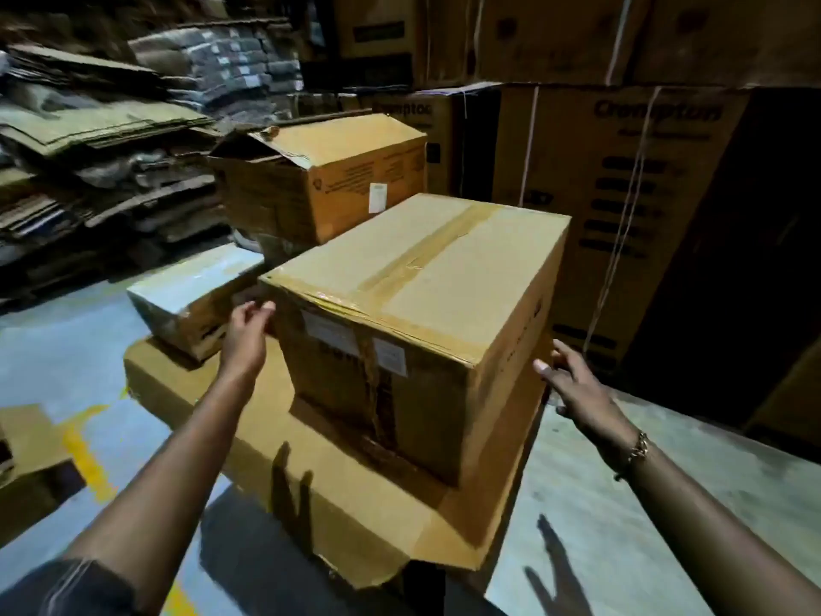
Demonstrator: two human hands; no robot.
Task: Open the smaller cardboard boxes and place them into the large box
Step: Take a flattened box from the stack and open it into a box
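Your left hand (247, 332) reaches to the near left corner of the sealed box (417, 304), fingers loosely curled and touching or just off the cardboard; you grip nothing. Your right hand (577, 384) hovers beside the box's right face with fingers spread, holding nothing, a bracelet (637, 451) on its wrist.

One sealed box is in front of you, taped along its top seam, with two white labels on the near face. It sits on one large flat box (364, 495) lying on the floor (622, 526). A second smaller box (191, 304), pale on top, rests on the far left end of that flat box, just beside the sealed one. Behind them one open box (337, 180) stands with its flaps raised. Tall printed cartons (622, 180) are stacked at the back right, and flattened cardboard (89, 126) is piled at the left. One yellow line (84, 455) marks the floor.
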